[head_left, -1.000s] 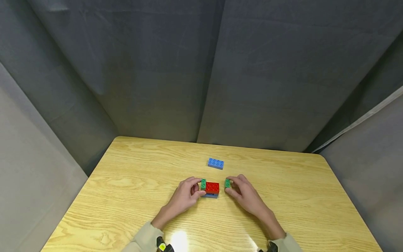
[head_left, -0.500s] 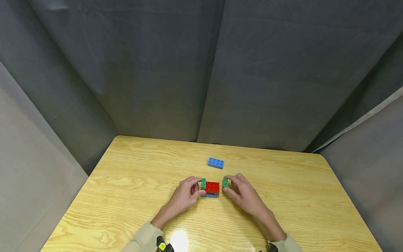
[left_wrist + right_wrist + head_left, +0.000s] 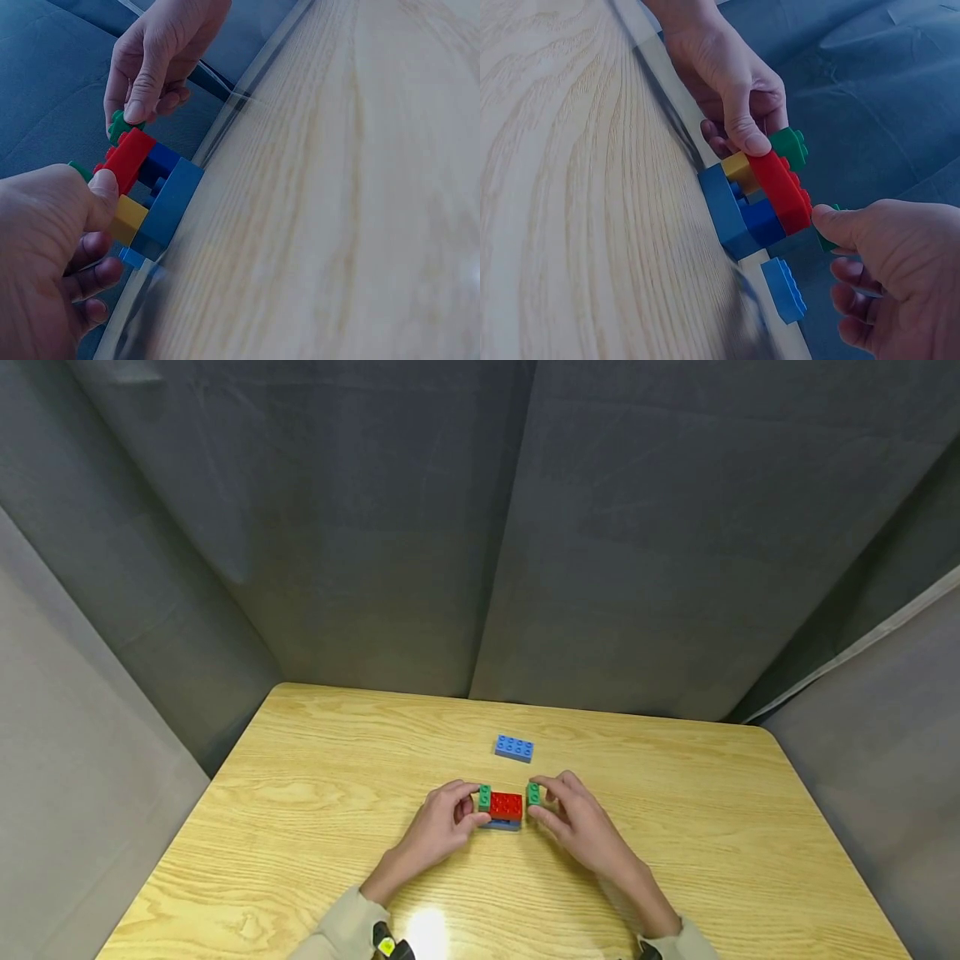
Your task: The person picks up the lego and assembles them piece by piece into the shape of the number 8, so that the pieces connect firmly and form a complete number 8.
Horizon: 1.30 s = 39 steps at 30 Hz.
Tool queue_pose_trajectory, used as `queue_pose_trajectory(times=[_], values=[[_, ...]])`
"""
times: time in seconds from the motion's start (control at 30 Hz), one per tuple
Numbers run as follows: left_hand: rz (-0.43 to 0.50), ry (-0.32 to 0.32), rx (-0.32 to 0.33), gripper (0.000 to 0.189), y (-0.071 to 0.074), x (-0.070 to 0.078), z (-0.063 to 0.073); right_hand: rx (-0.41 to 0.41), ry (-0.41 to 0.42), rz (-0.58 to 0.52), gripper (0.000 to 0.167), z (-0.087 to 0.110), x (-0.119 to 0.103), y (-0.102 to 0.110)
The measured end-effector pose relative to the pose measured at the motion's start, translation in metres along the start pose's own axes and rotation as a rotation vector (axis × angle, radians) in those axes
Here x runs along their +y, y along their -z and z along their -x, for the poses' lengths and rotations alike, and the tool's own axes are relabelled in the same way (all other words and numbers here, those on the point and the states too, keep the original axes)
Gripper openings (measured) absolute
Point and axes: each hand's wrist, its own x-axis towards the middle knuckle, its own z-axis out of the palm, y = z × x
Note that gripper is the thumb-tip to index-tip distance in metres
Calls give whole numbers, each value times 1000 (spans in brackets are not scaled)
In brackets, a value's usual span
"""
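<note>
On the table stands a small stack of toy building bricks. Its long blue brick point(image 3: 721, 210) lies lowest, bearing a yellow brick point(image 3: 739, 173) and a dark blue brick point(image 3: 764, 223) with a gap between them. A red brick point(image 3: 507, 806) bridges those two, and a green brick point(image 3: 485, 798) sits on its left end. My left hand point(image 3: 441, 823) grips the stack at that end, thumb against the red brick in both wrist views. Between thumb and forefinger my right hand point(image 3: 583, 825) pinches a second green brick point(image 3: 533, 794), close to the red brick's right end.
Behind the stack a loose blue brick point(image 3: 514, 748) lies studs up on the wooden table point(image 3: 360, 743). Grey curtains point(image 3: 375, 568) rise behind the table's far edge and along both sides.
My right hand has moved slightly left and away from me with its green brick, nearer the red brick. The left hand and the stack have stayed put.
</note>
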Motion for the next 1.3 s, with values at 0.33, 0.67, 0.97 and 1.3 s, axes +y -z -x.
queue_pose_trajectory(times=[0.33, 0.67, 0.97, 1.3], values=[[2, -3, -2, 40, 0, 0, 0, 14, 26, 15, 41, 0, -5, -2], [2, 0, -9, 39, 0, 0, 0, 15, 41, -6, 41, 0, -7, -4], [5, 8, -14, 39, 0, 0, 0, 16, 57, -31, 42, 1, -10, -8], [10, -7, -6, 38, 1, 2, 0, -1, 52, -31, 44, 2, -11, -11]])
